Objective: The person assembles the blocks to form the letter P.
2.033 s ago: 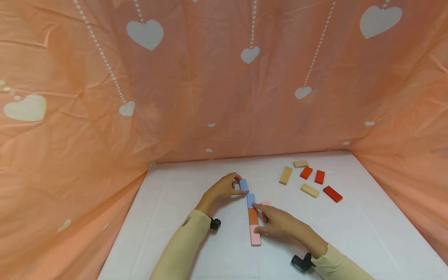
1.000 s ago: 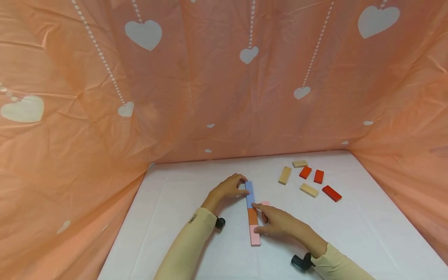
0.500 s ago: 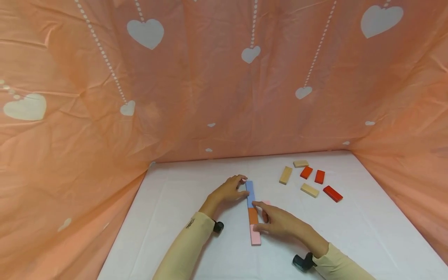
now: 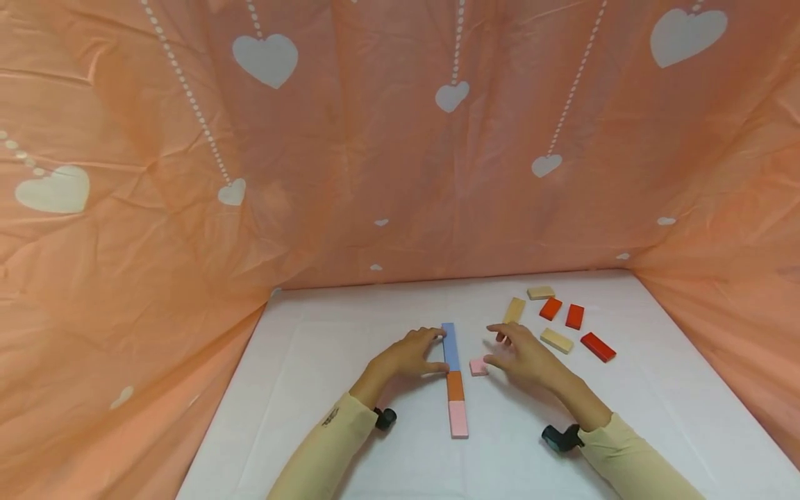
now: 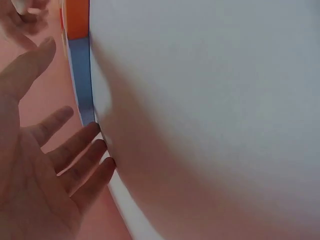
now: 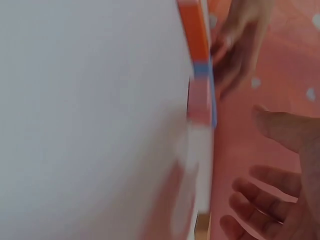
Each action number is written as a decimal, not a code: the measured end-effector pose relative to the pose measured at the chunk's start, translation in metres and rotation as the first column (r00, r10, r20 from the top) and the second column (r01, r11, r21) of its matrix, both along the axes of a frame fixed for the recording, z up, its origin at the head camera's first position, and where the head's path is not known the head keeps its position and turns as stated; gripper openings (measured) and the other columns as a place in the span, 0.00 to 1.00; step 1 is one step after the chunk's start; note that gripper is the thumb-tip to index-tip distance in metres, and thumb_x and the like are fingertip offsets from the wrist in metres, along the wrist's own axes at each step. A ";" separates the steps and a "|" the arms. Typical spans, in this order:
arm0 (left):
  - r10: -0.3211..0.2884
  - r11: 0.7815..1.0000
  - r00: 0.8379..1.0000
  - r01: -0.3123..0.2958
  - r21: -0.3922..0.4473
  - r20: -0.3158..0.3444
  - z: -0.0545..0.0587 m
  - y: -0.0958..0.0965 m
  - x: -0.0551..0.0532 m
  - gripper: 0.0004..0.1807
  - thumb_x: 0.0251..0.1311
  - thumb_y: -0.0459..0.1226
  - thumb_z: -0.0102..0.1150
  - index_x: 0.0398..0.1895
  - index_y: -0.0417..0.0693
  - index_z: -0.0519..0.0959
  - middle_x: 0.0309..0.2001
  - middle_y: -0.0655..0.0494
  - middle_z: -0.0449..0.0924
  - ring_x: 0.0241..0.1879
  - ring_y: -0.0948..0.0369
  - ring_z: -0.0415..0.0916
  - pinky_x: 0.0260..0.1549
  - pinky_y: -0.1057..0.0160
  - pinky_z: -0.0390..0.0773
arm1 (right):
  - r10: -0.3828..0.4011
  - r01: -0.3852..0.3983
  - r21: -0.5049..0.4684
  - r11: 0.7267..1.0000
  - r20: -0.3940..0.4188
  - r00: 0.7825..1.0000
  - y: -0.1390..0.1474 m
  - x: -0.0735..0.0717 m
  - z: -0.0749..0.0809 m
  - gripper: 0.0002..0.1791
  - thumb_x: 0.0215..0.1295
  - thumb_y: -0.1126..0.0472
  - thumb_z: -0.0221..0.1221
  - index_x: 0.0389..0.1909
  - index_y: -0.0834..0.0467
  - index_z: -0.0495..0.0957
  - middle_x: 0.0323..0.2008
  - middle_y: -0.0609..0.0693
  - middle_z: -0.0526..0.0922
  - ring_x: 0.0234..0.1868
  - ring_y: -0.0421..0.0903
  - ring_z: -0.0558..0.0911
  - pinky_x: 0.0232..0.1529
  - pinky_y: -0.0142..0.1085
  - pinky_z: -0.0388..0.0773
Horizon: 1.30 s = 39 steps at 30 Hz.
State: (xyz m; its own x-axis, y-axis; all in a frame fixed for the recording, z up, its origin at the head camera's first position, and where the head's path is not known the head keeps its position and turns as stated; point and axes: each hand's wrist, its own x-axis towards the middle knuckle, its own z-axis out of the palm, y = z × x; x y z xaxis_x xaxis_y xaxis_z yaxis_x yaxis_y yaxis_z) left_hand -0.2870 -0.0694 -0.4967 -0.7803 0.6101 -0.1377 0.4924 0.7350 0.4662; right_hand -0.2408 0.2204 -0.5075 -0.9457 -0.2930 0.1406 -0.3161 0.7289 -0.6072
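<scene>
A straight row of flat blocks runs away from me: a pink block (image 4: 459,419) nearest, an orange block (image 4: 455,386) in the middle, then two blue blocks (image 4: 451,347) end to end. My left hand (image 4: 406,354) is at the left side of the blue blocks, its fingertips close to their edge, fingers loosely spread in the left wrist view. To the right of the row lies a separate pink block (image 4: 478,367). My right hand (image 4: 528,357) hovers beside it with thumb and fingers apart, holding nothing; the thumb tip overlaps that block in the head view.
Beyond my right hand lie scattered wooden blocks, plain ones (image 4: 557,340) and red ones (image 4: 598,346). One plain block (image 4: 515,308) is partly behind my right fingers. A white table (image 4: 300,333) meets an orange curtain (image 4: 350,173) with white hearts at the back and sides.
My left hand brought the far blue block into line, released it and slid slightly nearer me. My right hand left the row, moving right and away, uncovering the separate pink block.
</scene>
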 end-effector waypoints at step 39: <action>0.030 0.990 0.999 -0.036 -0.136 -0.042 -0.005 0.012 0.025 0.50 0.62 0.61 0.73 0.83 0.56 0.63 0.80 0.49 0.64 0.78 0.48 0.62 0.70 0.43 0.73 | -0.163 0.135 0.200 0.971 0.134 0.977 0.058 -0.076 0.005 0.58 0.61 0.41 0.76 0.75 0.78 0.61 0.70 0.79 0.64 0.70 0.75 0.66 0.70 0.71 0.66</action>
State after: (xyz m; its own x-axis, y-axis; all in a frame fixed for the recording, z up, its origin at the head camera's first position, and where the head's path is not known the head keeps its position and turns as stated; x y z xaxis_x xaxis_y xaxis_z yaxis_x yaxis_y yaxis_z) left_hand -0.2624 -0.0577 -0.5018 -0.8063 0.5616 -0.1859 0.4831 0.8065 0.3410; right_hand -0.3164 0.2787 -0.5028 -0.9868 -0.1547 -0.0488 -0.1118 0.8666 -0.4863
